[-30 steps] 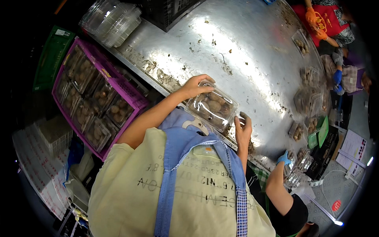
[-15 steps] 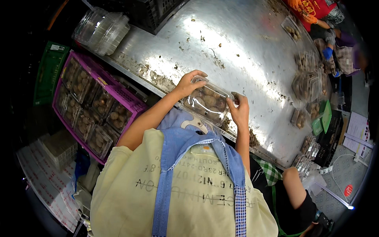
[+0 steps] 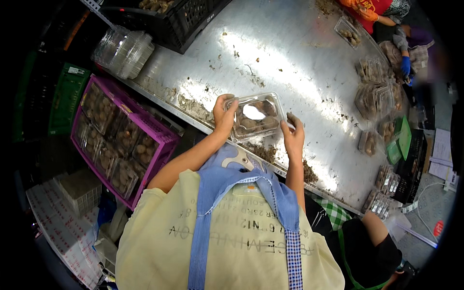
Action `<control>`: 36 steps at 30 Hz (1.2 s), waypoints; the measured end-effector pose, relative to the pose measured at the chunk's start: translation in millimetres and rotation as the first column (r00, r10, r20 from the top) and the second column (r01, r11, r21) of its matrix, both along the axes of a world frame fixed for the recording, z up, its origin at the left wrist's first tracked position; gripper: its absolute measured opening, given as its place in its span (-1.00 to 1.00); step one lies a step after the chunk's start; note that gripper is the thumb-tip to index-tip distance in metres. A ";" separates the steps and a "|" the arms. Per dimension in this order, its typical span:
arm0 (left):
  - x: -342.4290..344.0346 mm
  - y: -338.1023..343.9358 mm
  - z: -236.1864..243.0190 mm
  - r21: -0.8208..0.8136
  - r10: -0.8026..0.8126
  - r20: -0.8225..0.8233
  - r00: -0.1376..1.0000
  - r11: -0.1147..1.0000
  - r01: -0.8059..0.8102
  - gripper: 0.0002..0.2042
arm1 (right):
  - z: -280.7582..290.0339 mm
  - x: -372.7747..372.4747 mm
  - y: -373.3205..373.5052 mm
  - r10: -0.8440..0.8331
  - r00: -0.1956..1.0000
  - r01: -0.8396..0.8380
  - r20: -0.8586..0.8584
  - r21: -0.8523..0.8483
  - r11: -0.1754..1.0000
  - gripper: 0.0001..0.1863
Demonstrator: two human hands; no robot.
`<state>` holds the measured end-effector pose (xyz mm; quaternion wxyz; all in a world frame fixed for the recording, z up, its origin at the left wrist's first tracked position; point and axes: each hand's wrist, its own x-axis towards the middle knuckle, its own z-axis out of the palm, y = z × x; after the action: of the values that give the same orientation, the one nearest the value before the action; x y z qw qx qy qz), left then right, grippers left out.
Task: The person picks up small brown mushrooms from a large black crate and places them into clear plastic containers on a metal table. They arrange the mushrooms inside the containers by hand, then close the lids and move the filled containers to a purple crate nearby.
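clear plastic box [image 3: 256,117] with brown lumps [image 3: 248,124] inside is between two bare hands, over the near side of the shiny metal table [image 3: 290,50]. i cannot tell if it touches the table.

going by a clock on the box, the left hand [image 3: 224,116] is at nine o'clock. it is bent around that end and pinches the box, with its thumb on top. the right hand [image 3: 293,134] is near four o'clock, partly spread, thumb and finger right by the edge. i cannot tell if they press on it.

crumbly dirt [image 3: 263,151] lies just below, at six o'clock. a purple crate [image 3: 151,129] full of filled boxes is near nine o'clock. a stack of clear boxes [image 3: 126,52] is at ten, and a big black crate [image 3: 181,31] is close to eleven.

far off, orange gloves [image 3: 368,13] are between one and two. more filled boxes [image 3: 373,99] are at three.
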<state>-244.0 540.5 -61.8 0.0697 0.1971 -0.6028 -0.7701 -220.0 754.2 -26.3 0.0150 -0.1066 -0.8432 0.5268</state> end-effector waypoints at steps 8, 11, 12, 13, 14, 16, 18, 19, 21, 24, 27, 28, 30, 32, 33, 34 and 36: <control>16.4 12.3 -13.6 -0.238 0.109 -0.006 0.994 0.965 -0.107 -0.82 | -11.7 22.4 4.7 0.144 0.974 -0.096 0.173 -0.256 0.962 -0.57; 34.8 14.0 -25.3 -0.338 0.077 -0.083 0.994 0.936 -0.101 -0.82 | -8.5 18.6 2.8 0.108 0.987 -0.067 0.121 -0.302 0.951 -0.54; 41.5 12.8 -29.6 -0.352 0.046 -0.081 0.996 0.933 -0.072 -0.80 | -12.0 16.7 4.5 0.104 0.990 -0.069 0.094 -0.318 0.946 -0.53; 47.5 11.7 -31.2 -0.366 0.014 -0.073 0.997 0.930 -0.040 -0.78 | -15.4 14.5 5.6 0.098 0.993 -0.068 0.073 -0.334 0.940 -0.53; 52.6 11.7 -29.4 -0.365 0.003 -0.071 0.997 0.930 -0.029 -0.76 | -13.6 11.9 4.6 0.090 0.994 -0.061 0.064 -0.356 0.933 -0.51; 59.1 14.6 -29.0 -0.344 -0.037 -0.075 0.997 0.939 0.009 -0.69 | -8.5 9.0 5.0 0.087 0.993 -0.056 0.082 -0.327 0.943 -0.50; 66.6 13.0 -23.2 -0.344 -0.095 0.049 0.994 0.933 0.106 -0.56 | -2.1 4.0 4.6 0.090 0.992 -0.059 0.093 -0.290 0.955 -0.49; 67.9 12.3 -21.7 -0.343 -0.143 0.098 0.985 0.924 0.168 -0.51 | 2.9 -3.1 6.9 0.134 0.985 -0.106 0.105 -0.235 0.966 -0.49; 73.5 17.3 -12.7 -0.337 -0.279 0.185 0.942 0.883 0.327 -0.46 | 11.0 -14.2 16.3 0.210 0.967 -0.193 0.143 -0.124 0.973 -0.48; 82.2 17.2 -11.1 -0.274 -0.502 0.251 0.828 0.783 0.558 -0.36 | 2.4 -29.5 15.2 0.282 0.957 -0.287 0.067 0.087 0.954 -0.47; 84.4 13.9 -7.2 -0.269 -0.667 0.284 0.689 0.634 0.725 -0.32 | 0.8 -37.8 5.4 0.351 0.936 -0.332 -0.036 0.249 0.910 -0.50; 84.5 13.7 7.9 -0.231 -0.716 0.255 0.650 0.607 0.760 -0.31 | -0.4 -37.2 4.3 0.338 0.939 -0.307 -0.058 0.298 0.904 -0.52; 85.7 14.2 29.8 -0.150 -0.763 0.176 0.622 0.604 0.783 -0.46 | 4.6 -35.6 -0.6 0.324 0.942 -0.273 -0.084 0.366 0.890 -0.55; 67.4 -11.7 40.0 -0.282 -0.765 0.284 0.578 0.509 0.813 -0.60 | 7.2 -35.4 -6.6 0.302 0.949 -0.240 -0.092 0.408 0.881 -0.56; 62.6 -21.8 41.4 -0.333 -0.763 0.337 0.552 0.452 0.828 -0.66 | 8.7 -32.9 -9.9 0.290 0.950 -0.217 -0.114 0.426 0.878 -0.58; 56.5 -31.0 26.6 -0.369 -0.676 0.196 0.711 0.621 0.692 -0.74 | 10.2 -31.6 -14.4 0.276 0.951 -0.191 -0.137 0.442 0.876 -0.59; 41.2 -46.7 23.9 -0.336 -0.481 0.259 0.838 0.768 0.545 -0.72 | 8.1 -31.0 -20.5 0.259 0.948 -0.146 -0.187 0.466 0.873 -0.63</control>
<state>-202.8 493.9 -37.9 -0.1533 0.0667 -0.7800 -0.6030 -251.0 733.7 -18.2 0.0866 0.0546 -0.9395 0.3270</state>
